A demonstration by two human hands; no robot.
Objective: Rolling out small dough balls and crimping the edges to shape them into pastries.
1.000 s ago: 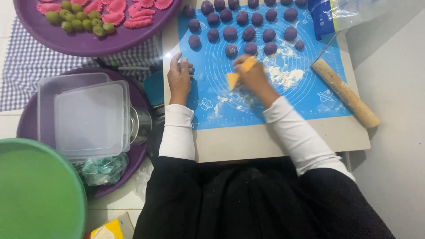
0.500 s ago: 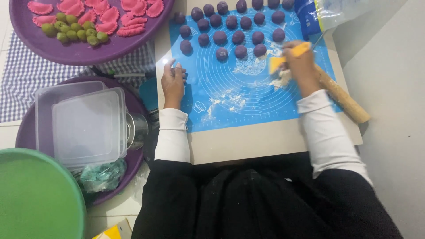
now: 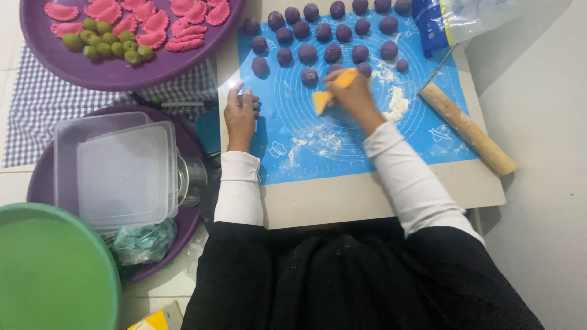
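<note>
Pkgs I can see from here: a clear plastic bag (image 3: 483,15) w/ a blue printed panel, top right, lying partly over the far corner of the blue mat (image 3: 342,140). Two clear, square-ish plastic containers (image 3: 116,171) w/ lids sit stacked on the purple tray (image 3: 189,226) at left. A crumpled teal bag (image 3: 143,241) lies just below them on the same tray. Bottom edge, a yellow-and-white carton corner (image 3: 156,319) pokes in, mostly cut off. No signs or screens.
</note>
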